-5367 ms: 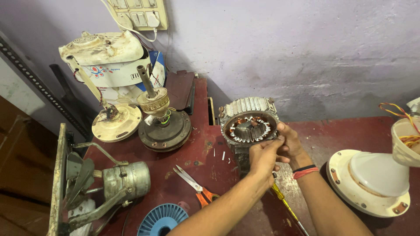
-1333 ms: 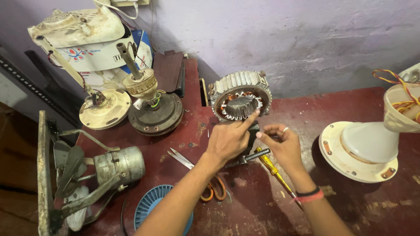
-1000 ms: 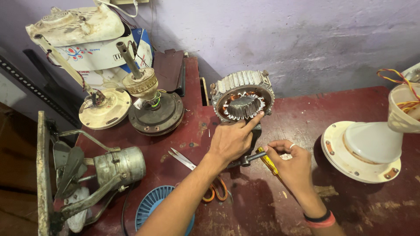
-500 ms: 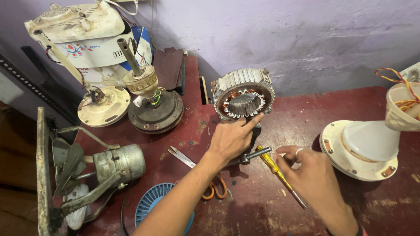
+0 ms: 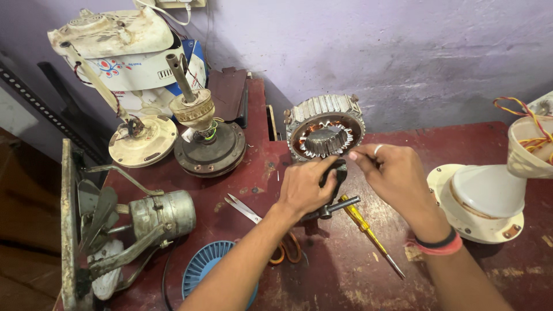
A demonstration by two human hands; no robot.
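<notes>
1. Our left hand (image 5: 304,187) lies on a dark metal tool (image 5: 333,203) at the foot of the motor stator (image 5: 325,128). The fingers are curled and closed around the upper part of this tool, so we grip it firmly.
2. Our right hand (image 5: 396,175) is just beside the lower right rim of the stator. Its fingers (image 5: 358,156) are bent and point to the left; they hold nothing that we can see, and we cannot tell if a very small part is pinched between them.
3. The stator stands on its edge on the red workbench (image 5: 345,270), near the purple wall (image 5: 374,52). Its opening faces us, with copper windings and steel teeth visible inside.
4. A yellow screwdriver (image 5: 368,233) lies free on the bench between our two forearms, touched by neither hand. Scissors with orange handles (image 5: 268,230) lie under our left forearm.
5. In our judgement, the work is somewhere in the middle: the stator is already out of its housing and bare, but it is joined to nothing, and no part is fitted back on it yet.
6. Around us are a rusty motor with its shaft up (image 5: 204,138), a white fan base (image 5: 481,201) on the right, a small exhaust fan motor (image 5: 158,216) on the left, and a blue grille (image 5: 210,270).
</notes>
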